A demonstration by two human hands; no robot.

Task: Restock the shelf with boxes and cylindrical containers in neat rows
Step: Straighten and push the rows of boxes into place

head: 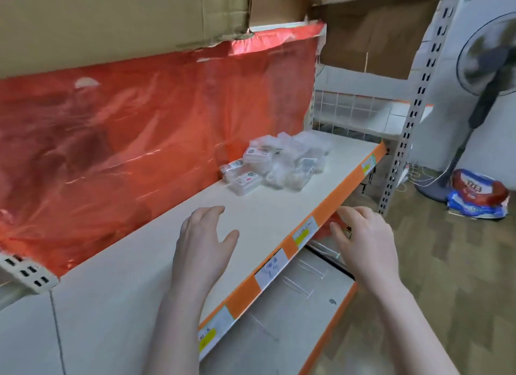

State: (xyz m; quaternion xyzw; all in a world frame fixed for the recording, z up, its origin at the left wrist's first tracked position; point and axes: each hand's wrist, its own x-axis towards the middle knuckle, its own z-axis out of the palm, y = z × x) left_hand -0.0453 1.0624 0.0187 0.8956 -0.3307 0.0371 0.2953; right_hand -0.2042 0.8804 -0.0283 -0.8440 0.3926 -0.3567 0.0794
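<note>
Both hands reach forward with loosely spread fingers, holding nothing: the left hand (205, 235) hovers over the white shelf (156, 263), the right hand (363, 240) just past its orange front edge (332, 198). Farther back on the shelf, a jumbled heap of small clear boxes (276, 162) lies beside the red plastic sheet (139, 140).

Light: bright, even, soft indoor light; shadows faint.
Glare: white streaks on the crinkled red plastic sheet (156, 118) behind the white shelf board (156, 263).
Blur: soft all over; the grey standing fan (485, 56) is smeared.
Distortion: the perforated metal upright (413, 106) leans at the right edge.
</note>
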